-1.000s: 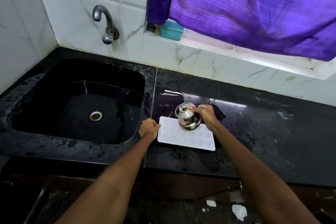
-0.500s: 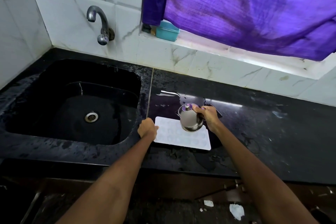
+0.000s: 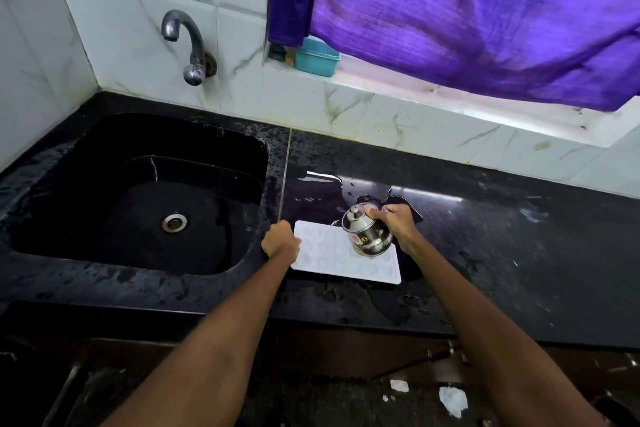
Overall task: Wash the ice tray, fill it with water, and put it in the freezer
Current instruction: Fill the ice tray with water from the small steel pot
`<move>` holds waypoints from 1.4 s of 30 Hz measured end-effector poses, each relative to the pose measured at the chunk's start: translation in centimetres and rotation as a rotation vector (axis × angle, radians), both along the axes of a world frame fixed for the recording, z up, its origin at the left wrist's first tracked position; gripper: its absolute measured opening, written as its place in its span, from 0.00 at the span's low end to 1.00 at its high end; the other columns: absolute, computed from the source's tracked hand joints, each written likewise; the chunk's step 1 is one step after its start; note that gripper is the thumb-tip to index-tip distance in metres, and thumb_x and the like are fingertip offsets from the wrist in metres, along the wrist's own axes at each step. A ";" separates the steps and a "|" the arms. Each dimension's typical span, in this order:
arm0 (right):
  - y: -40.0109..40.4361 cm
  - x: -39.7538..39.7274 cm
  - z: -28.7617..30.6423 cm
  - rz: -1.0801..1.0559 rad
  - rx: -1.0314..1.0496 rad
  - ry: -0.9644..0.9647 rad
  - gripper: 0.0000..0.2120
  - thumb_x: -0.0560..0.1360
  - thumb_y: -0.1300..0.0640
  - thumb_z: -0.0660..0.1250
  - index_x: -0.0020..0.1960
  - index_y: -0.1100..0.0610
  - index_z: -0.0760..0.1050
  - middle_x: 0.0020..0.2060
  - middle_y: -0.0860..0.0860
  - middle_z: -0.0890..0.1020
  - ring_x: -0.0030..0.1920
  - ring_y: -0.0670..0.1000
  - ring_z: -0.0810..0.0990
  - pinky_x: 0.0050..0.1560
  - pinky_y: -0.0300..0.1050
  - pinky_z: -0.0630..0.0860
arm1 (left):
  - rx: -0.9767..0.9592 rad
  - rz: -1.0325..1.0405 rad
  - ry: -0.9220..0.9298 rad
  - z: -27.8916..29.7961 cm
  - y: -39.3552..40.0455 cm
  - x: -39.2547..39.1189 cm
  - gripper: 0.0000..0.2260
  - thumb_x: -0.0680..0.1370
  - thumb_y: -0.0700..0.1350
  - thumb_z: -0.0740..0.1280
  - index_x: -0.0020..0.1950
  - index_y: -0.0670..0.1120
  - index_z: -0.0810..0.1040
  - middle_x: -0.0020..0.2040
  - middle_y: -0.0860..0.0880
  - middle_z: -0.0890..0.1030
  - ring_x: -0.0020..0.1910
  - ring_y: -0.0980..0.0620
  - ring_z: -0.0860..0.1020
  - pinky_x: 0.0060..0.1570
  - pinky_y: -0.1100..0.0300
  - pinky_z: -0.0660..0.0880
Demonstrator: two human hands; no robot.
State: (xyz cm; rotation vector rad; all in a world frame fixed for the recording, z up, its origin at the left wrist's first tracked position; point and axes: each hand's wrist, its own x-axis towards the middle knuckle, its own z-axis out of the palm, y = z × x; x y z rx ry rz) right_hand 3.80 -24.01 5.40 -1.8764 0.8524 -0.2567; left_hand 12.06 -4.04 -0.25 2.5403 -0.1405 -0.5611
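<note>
A white ice tray (image 3: 332, 262) with several round cells lies flat on the black counter (image 3: 502, 253), just right of the sink. My left hand (image 3: 281, 242) grips the tray's left edge. My right hand (image 3: 394, 222) holds a small steel pot (image 3: 365, 236) by its rim, tilted to the left over the tray's far right part. A thin stream of water leaves the pot's lip toward the tray. Whether the cells hold water is hard to tell.
A black sink (image 3: 104, 253) with a drain (image 3: 174, 222) lies to the left, under a metal tap (image 3: 188, 45) on the white tiled wall. A teal box (image 3: 317, 61) sits on the window ledge below a purple curtain (image 3: 467, 10). The counter around the tray is wet.
The steel pot has tipped further to the left over the tray, and water now runs from it. My left hand has stayed on the tray's left edge.
</note>
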 end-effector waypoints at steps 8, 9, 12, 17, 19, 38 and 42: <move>-0.1 0.0 0.1 0.014 -0.019 0.013 0.24 0.70 0.64 0.72 0.24 0.55 0.60 0.26 0.52 0.64 0.28 0.48 0.62 0.32 0.41 0.61 | 0.007 0.009 0.012 0.0 -0.1 0.2 0.16 0.75 0.46 0.71 0.59 0.40 0.78 0.60 0.41 0.80 0.59 0.41 0.79 0.56 0.49 0.77; -0.1 0.1 0.1 0.012 -0.022 0.013 0.24 0.70 0.64 0.72 0.24 0.55 0.60 0.26 0.52 0.64 0.29 0.48 0.63 0.32 0.41 0.61 | 0.006 0.012 0.016 0.0 -0.1 0.2 0.16 0.75 0.46 0.71 0.60 0.40 0.78 0.60 0.41 0.79 0.60 0.41 0.78 0.56 0.50 0.76; -0.2 0.1 0.2 0.009 -0.023 0.002 0.24 0.70 0.65 0.72 0.24 0.55 0.60 0.26 0.52 0.64 0.29 0.48 0.63 0.33 0.42 0.61 | 0.008 0.014 0.020 0.0 -0.1 0.3 0.17 0.75 0.47 0.71 0.61 0.40 0.77 0.61 0.41 0.79 0.60 0.41 0.78 0.56 0.50 0.76; -0.2 0.0 0.4 0.003 -0.031 -0.010 0.24 0.69 0.65 0.71 0.24 0.54 0.60 0.24 0.51 0.64 0.27 0.46 0.62 0.29 0.37 0.61 | 0.015 0.015 0.019 0.0 -0.1 0.2 0.17 0.75 0.46 0.71 0.61 0.40 0.76 0.61 0.41 0.79 0.61 0.41 0.78 0.57 0.50 0.76; -0.3 0.0 0.4 0.004 -0.033 -0.015 0.24 0.69 0.65 0.71 0.24 0.54 0.60 0.24 0.50 0.63 0.27 0.46 0.62 0.29 0.37 0.61 | 0.019 0.014 0.019 0.0 -0.1 0.2 0.17 0.75 0.46 0.71 0.61 0.40 0.76 0.61 0.41 0.79 0.61 0.41 0.78 0.57 0.50 0.76; -2.0 -0.2 1.8 -0.111 0.244 -0.177 0.16 0.70 0.64 0.72 0.29 0.57 0.67 0.24 0.49 0.78 0.28 0.47 0.75 0.35 0.41 0.71 | 0.036 0.005 0.017 0.1 -0.2 0.1 0.17 0.75 0.46 0.71 0.61 0.40 0.76 0.61 0.41 0.79 0.60 0.42 0.78 0.56 0.50 0.76; -2.5 -0.7 1.5 -0.112 0.182 -0.129 0.19 0.69 0.62 0.73 0.25 0.55 0.66 0.21 0.48 0.76 0.26 0.46 0.73 0.32 0.41 0.69 | 0.032 0.013 0.013 0.1 -0.3 0.1 0.17 0.76 0.46 0.70 0.62 0.40 0.76 0.61 0.41 0.79 0.61 0.41 0.78 0.57 0.50 0.76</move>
